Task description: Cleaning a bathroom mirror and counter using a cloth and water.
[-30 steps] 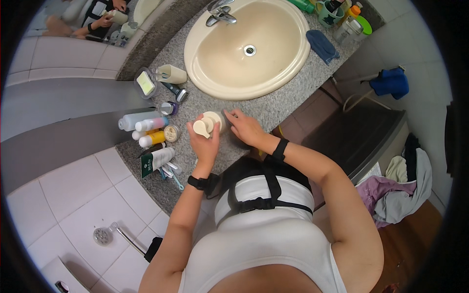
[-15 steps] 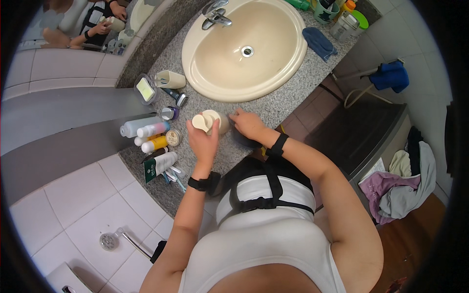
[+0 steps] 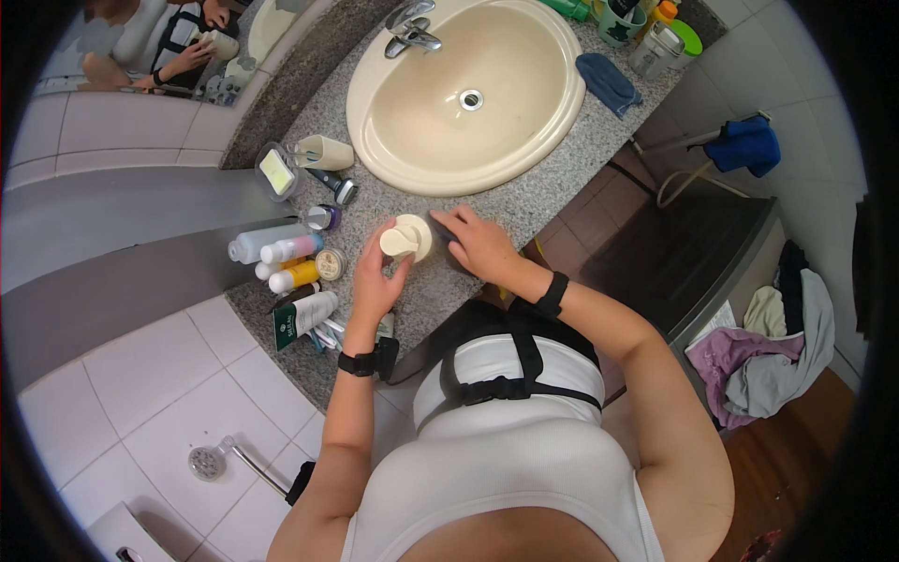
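Observation:
A cream pump bottle stands upright on the speckled grey counter, its pump head toward me. My left hand is curled around its near left side, fingers and thumb on either side of the pump head. Pressed against or right beside the bottle's right side is a dark grey cloth, held under the fingers of my right hand. Most of that cloth is hidden by the hand, and the bottle's lower body is out of sight beneath its top.
Behind the bottle lies a cream oval sink with a chrome faucet. Left of my hands are several small bottles, a tube, a cup and a soap dish. A folded blue cloth rests at the sink's right.
The bottle has turned more upright and shifted slightly right. My left hand has slid lower along its near side, and my right hand has moved the dark cloth up against it.

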A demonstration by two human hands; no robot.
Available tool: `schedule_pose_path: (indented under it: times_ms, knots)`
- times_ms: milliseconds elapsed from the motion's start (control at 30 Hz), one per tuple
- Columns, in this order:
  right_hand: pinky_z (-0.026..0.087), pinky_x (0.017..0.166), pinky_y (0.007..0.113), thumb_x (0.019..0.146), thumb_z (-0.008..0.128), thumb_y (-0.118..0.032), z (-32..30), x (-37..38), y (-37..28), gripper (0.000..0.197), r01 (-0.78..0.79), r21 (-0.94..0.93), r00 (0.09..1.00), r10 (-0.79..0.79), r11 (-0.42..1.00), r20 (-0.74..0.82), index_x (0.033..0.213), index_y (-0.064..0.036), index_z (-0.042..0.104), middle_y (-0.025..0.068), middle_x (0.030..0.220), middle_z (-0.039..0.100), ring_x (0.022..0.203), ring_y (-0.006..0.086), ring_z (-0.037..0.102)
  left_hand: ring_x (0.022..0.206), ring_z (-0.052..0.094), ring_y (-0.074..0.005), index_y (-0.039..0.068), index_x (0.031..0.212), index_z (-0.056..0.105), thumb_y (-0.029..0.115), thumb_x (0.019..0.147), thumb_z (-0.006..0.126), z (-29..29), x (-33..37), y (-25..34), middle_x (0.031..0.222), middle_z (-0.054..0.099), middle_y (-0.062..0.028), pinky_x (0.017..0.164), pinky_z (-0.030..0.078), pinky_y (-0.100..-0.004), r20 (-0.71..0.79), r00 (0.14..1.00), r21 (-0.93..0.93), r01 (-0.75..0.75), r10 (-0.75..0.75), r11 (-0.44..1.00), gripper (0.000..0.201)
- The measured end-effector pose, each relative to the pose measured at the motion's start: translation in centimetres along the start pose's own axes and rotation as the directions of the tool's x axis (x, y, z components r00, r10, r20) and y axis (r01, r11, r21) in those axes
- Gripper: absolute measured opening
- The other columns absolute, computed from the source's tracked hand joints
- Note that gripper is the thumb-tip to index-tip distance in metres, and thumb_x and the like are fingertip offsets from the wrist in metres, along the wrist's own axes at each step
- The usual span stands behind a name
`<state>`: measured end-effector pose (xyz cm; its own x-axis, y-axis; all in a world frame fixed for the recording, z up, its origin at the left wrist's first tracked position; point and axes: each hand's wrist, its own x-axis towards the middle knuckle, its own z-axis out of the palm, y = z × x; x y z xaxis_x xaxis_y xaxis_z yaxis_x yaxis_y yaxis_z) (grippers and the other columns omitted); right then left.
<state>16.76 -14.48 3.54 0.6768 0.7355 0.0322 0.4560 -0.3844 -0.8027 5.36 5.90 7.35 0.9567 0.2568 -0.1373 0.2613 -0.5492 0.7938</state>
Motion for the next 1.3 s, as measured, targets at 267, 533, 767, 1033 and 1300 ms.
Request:
schedule_pose_path:
  times_ms: [267, 533, 767, 1033, 1300]
  knots:
    - [0.057, 0.07, 0.045, 0.085, 0.067, -0.01, 1.5, -0.7, -1.7, 0.066, 0.041, 0.003, 0.998, -0.041, 0.999, 0.039, 0.147, -0.0131, 0.047, 0.0107, 0.124, 0.054, 0.087, 0.0348, 0.067, 0.121, 0.061, -0.0343, 0.002, 0.14, 0.054, 0.01, 0.083, 0.078, 1.6, -0.3, 0.3, 0.137, 0.058, -0.0197, 0.101, 0.049, -0.0408, -0.174, 0.983, 0.031, -0.054, 0.059, 0.998, 0.062]
    - [0.058, 0.071, 0.044, 0.084, 0.066, -0.008, 4.3, -0.6, 0.9, 0.067, 0.028, -0.011, 0.999, -0.028, 1.0, 0.044, 0.148, -0.0121, 0.046, 0.0132, 0.125, 0.054, 0.09, 0.0351, 0.067, 0.123, 0.057, -0.0311, 0.0, 0.136, 0.054, 0.008, 0.086, 0.075, 2.6, -1.2, -2.8, 0.135, 0.057, -0.0187, 0.105, 0.044, -0.0397, -0.206, 0.978, -0.11, -0.015, -0.008, 0.994, 0.055]
    - [0.056, 0.064, 0.045, 0.087, 0.061, -0.009, 6.0, 0.8, 2.4, 0.057, 0.055, -0.192, 0.998, -0.046, 0.98, 0.051, 0.143, -0.0095, 0.05, 0.0159, 0.109, 0.058, 0.077, 0.0342, 0.068, 0.126, 0.051, -0.0258, 0.002, 0.141, 0.048, 0.008, 0.092, 0.069, 2.6, -2.3, -3.2, 0.137, 0.052, -0.0144, 0.108, 0.041, -0.0394, -0.276, 0.96, -0.184, -0.017, -0.035, 0.983, 0.054]
    - [0.057, 0.069, 0.046, 0.089, 0.057, -0.011, 6.3, 0.6, 5.0, 0.045, 0.06, -0.368, 0.989, -0.005, 0.928, 0.149, 0.134, -0.0094, 0.059, 0.0161, 0.114, 0.06, 0.078, 0.0356, 0.069, 0.127, 0.051, -0.028, 0.001, 0.14, 0.047, 0.006, 0.091, 0.068, 2.7, -2.6, -3.9, 0.135, 0.052, -0.0158, 0.11, 0.039, -0.0405, -0.284, 0.959, -0.132, -0.032, -0.007, 0.991, 0.053]
    - [0.056, 0.073, 0.048, 0.085, 0.064, -0.005, -0.3, -0.4, -0.6, 0.06, -0.064, -0.07, 0.997, 0.062, 0.995, -0.04, 0.142, -0.0146, 0.052, 0.0129, 0.12, 0.056, 0.084, 0.0383, 0.066, 0.115, 0.058, -0.0245, -0.003, 0.131, 0.053, 0.016, 0.097, 0.066, 2.9, -1.2, -4.5, 0.125, 0.058, -0.0163, 0.1, 0.046, -0.0373, -0.442, 0.872, -0.257, 0.102, -0.21, 0.961, 0.041]
